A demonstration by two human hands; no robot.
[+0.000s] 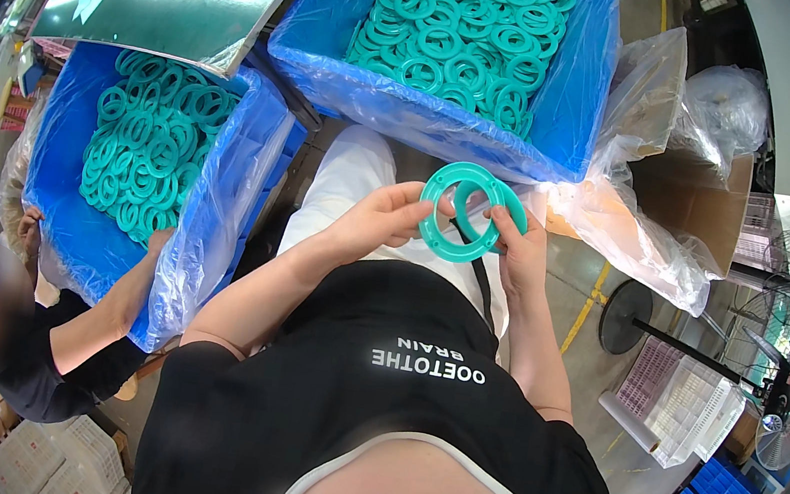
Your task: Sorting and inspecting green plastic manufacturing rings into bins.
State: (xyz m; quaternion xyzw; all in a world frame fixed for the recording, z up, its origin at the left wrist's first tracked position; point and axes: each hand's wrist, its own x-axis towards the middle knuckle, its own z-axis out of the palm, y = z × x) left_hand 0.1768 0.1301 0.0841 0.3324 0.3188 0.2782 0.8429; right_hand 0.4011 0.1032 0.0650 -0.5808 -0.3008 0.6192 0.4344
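Left hand (385,215) pinches left teal ring (455,249); right hand (522,249), nearly closed, grips right ring (516,201). Probably light, stiff, slickish; pinch edgewise.

Two lines of white capital lettering (429,365) are running across the front of the wearer's black shirt (374,396), appearing upside down. The longer line is lying nearer the pale neckline (405,437), the shorter nearer the hem.

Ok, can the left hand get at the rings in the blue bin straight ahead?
Probably not freely: the left hand is holding a green ring. Otherwise the way looks clear, since the blue bin is open on top.
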